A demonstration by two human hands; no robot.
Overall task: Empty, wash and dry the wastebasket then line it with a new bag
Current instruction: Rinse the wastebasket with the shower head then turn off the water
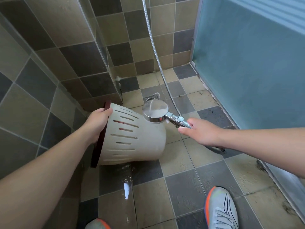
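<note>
Rinsing is the step in hand: the wastebasket, a cream slotted plastic tub with a dark red rim band, is held on its side above the tiled floor, with the rim toward the person and the closed base pointing away toward the floor drain. No bag or refuse shows on it, so emptying appears to be done, while drying and lining are not yet begun. The left hand grips the rim at its upper edge, with the thumb lying on the outer wall and the fingers curled over the band into the opening, out of view. The shower head hangs just above the base end of the basket, face turned down toward the outer wall; a faint spray seems to leave it, though the flow is hard to make out. The right hand holds the chrome handle, fingers wrapped beneath it and thumb extended along its near side. The metal hose runs from the handle up the tiled wall. A wet streak lies on the floor below the basket, between the two shoes. The next move probably calls for rotating the basket with the left hand so that unrinsed wall and the interior meet the spray, keeping the opening tipped so that water runs toward the drain rather than toward the shoes.
</note>
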